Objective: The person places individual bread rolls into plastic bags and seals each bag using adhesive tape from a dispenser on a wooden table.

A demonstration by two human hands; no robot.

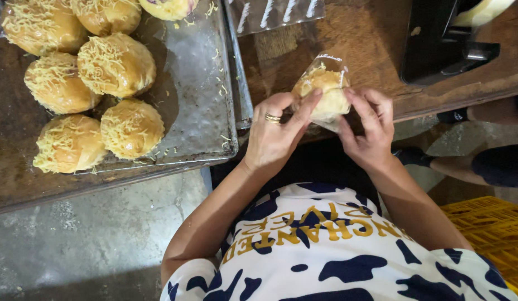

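Note:
A cheese-topped bun in a clear plastic bag [324,92] is held between both my hands, just above the wooden table's edge. My left hand [274,134], with a gold ring on one finger, pinches the bag from the left. On the bag's right side, my right hand [369,127] grips it with fingers and thumb. The bag's open top points away from me. Several more buns [116,64] topped with grated cheese lie on a metal baking tray [200,106] to the left.
A stack of clear plastic bags [275,14] lies at the back of the wooden table [370,39]. A black machine [446,39] stands at the back right. A yellow plastic crate [496,234] sits on the floor at my right, another person's legs [493,161] beyond it.

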